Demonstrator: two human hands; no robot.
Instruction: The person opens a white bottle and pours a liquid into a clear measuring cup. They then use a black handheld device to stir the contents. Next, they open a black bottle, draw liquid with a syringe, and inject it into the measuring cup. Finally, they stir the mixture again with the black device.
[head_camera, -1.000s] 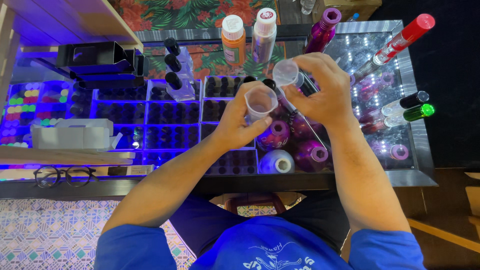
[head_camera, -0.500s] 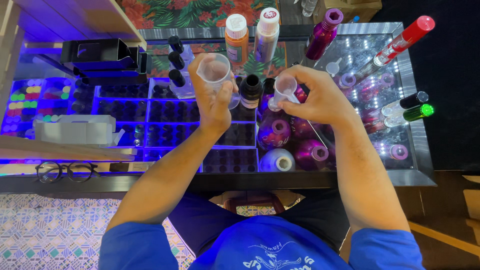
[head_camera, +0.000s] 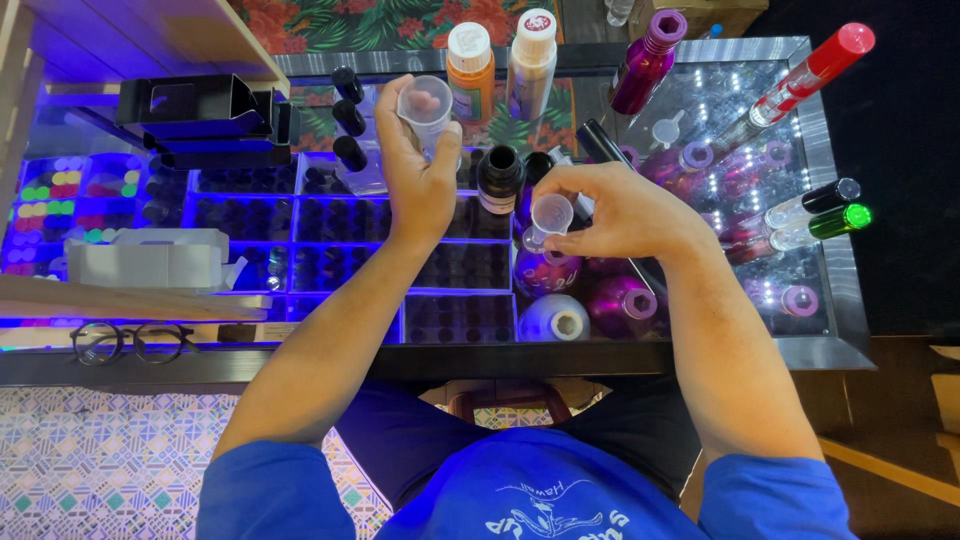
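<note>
clear plastic is what i am gripping in both hands: my left hand is wrapping its fingers around a small clear cup, holding it upright and raised toward the far side of the table, just in front of the orange bottle and the white bottle. my right hand is pinching a smaller clear cup between thumb and fingertips, tilting it a little, nearer to me and to the right. this smaller cup is hovering right above a purple bottle, with the open black bottle standing just to its left, between my two hands. so the black bottle's upright mouth is lying closer to my right hand than to my left, a short way left and slightly farther. trays of dark vials are filling the glowing blue table under my left forearm, and black-rimmed glasses are resting at the near left edge.
</note>
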